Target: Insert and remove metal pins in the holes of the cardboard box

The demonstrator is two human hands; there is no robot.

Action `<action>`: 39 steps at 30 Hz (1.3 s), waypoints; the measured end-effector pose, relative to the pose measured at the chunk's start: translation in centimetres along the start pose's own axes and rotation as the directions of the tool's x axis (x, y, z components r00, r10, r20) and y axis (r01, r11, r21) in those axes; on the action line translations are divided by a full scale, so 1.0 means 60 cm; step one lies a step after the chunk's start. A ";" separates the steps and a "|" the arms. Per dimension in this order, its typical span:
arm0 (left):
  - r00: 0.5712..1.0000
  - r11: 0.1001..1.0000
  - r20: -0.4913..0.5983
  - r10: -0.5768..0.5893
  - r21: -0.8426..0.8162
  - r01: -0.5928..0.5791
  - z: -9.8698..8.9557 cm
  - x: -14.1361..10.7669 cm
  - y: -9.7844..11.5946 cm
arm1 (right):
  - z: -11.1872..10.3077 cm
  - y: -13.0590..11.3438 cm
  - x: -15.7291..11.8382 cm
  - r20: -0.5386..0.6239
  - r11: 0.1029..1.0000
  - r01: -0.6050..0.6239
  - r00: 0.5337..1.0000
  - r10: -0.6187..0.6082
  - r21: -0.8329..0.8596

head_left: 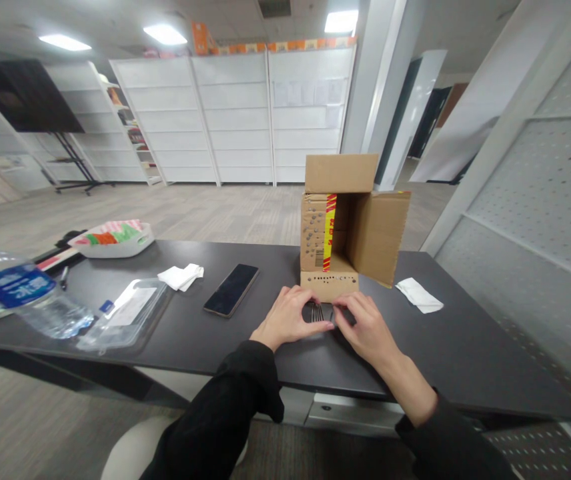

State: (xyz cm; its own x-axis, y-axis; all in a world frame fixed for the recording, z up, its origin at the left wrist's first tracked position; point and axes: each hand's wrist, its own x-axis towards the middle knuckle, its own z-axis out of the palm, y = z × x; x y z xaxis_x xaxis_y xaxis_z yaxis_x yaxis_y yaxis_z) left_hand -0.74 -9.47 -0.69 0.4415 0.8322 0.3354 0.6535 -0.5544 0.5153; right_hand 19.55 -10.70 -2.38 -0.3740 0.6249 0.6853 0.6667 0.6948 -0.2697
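Note:
On the dark table before me, several thin metal pins (317, 312), like screws or nails, lie side by side in a row. My left hand (295, 313) curves around their left side, thumb and forefinger apart. My right hand (365, 327) pinches a similar thin metal pin (332, 315) just right of the row; the fingertips partly cover it. Right behind both hands stands an open cardboard box (314, 233), its mouth facing me. Its lower flap (329, 283) has a row of small dark dots, and more grey dots cover the left flap.
Left of my hands lie a black phone (231, 290), a crumpled tissue (181, 276) and a clear plastic case (128, 313). Farther left are a water bottle (25, 293) and a white tray (115, 248) with colourful contents. Another tissue (419, 295) lies right of the box.

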 end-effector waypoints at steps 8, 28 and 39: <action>0.999 1.000 0.046 0.014 0.005 -0.014 0.001 0.000 -0.002 | 0.002 0.000 -0.001 0.026 1.000 -0.003 1.000 0.002 0.011; 0.994 0.997 0.105 0.019 0.066 -0.026 0.004 0.000 -0.003 | 0.000 -0.010 -0.001 0.187 0.996 -0.017 0.982 0.000 0.091; 0.996 0.996 0.085 0.038 0.072 -0.044 0.006 0.000 -0.007 | 0.004 -0.003 -0.005 0.234 0.988 -0.068 0.972 0.033 0.140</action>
State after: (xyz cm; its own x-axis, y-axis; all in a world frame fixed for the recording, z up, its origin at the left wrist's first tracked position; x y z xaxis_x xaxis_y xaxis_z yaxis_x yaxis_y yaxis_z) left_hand -0.79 -9.23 -1.16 0.5167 0.8069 0.2863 0.6760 -0.5896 0.4420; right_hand 19.37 -10.93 -2.70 -0.4921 0.7137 0.4985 0.5934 0.6940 -0.4078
